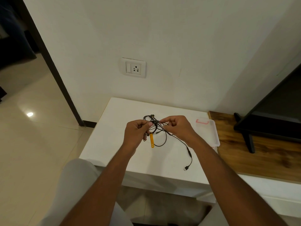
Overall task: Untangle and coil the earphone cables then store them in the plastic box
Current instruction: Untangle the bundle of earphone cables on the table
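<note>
The cables (156, 124) are hanging between the left hand (136, 132) and right hand (179, 128), over the counter (112, 144); the box (215, 134) is sitting right of them.

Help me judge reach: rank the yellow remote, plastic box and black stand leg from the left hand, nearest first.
1. Yellow remote, just right of the left hand.
2. Plastic box, at the table right edge.
3. Black stand leg, far right on the wooden top.

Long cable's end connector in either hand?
No, the connector lies on the white table, away from the left hand and right hand pinching the earphone cables.
</note>
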Available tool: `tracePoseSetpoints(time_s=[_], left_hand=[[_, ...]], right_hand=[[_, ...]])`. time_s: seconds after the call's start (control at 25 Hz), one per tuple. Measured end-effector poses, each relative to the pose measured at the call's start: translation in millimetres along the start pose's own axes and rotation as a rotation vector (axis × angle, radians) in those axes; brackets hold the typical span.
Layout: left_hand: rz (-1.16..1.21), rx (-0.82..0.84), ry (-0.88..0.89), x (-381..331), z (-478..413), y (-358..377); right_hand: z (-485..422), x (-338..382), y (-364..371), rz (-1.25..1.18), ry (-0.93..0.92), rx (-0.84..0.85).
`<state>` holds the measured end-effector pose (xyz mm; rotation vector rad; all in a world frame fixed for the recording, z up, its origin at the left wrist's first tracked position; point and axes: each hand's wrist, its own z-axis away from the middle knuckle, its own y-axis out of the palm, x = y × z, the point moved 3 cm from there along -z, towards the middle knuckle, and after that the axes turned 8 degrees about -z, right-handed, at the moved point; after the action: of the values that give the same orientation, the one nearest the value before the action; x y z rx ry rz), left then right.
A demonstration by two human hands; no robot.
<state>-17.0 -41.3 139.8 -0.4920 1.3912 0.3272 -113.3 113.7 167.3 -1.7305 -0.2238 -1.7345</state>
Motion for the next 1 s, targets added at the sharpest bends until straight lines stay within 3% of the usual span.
tracePoseSetpoints(time_s=[0.16, 0.28, 0.36, 0.48, 0.56, 0.64, 0.72, 0.88, 0.92, 1.0], left_hand=[[-0.097, 0.010, 0.047, -4, -1, -3], [-0.136, -0.001, 0.080, -8, -1, -3], [-0.149, -0.041, 0.109, -9, -2, -3], [-0.109, -0.111, 0.094, -6, -4, -5], [-0.104, -0.131, 0.090, -3, -5, -6], [-0.149, -0.165, 0.136, -1, -6, -9], [-0.205, -0.201, 0.176, -1, -8, -13], [-0.029, -0.167, 0.103, 1, -11, -19], [0.012, -0.140, 0.085, 1, -11, -18], [0.020, -0.085, 0.080, 3, -10, -12]], right_hand=[[-5, -2, -22, 0.807, -0.092, -0.241], [-4, -7, -35, 0.866, -0.199, -0.476], [-8, -19, -35, 0.600, -0.024, -0.489], [-5, -32, -11, -0.397, 0.379, -0.168], [-2, -33, -1, -0.868, 0.428, -0.039], [-3, -36, -2, -0.986, 0.385, -0.104], [-6, -36, -13, -0.558, 0.241, -0.213], [-9, -27, -42, 0.703, -0.033, -0.217], [-9, -23, -47, 0.899, -0.030, -0.234], [-10, -17, -52, 1.071, 0.046, -0.264]])
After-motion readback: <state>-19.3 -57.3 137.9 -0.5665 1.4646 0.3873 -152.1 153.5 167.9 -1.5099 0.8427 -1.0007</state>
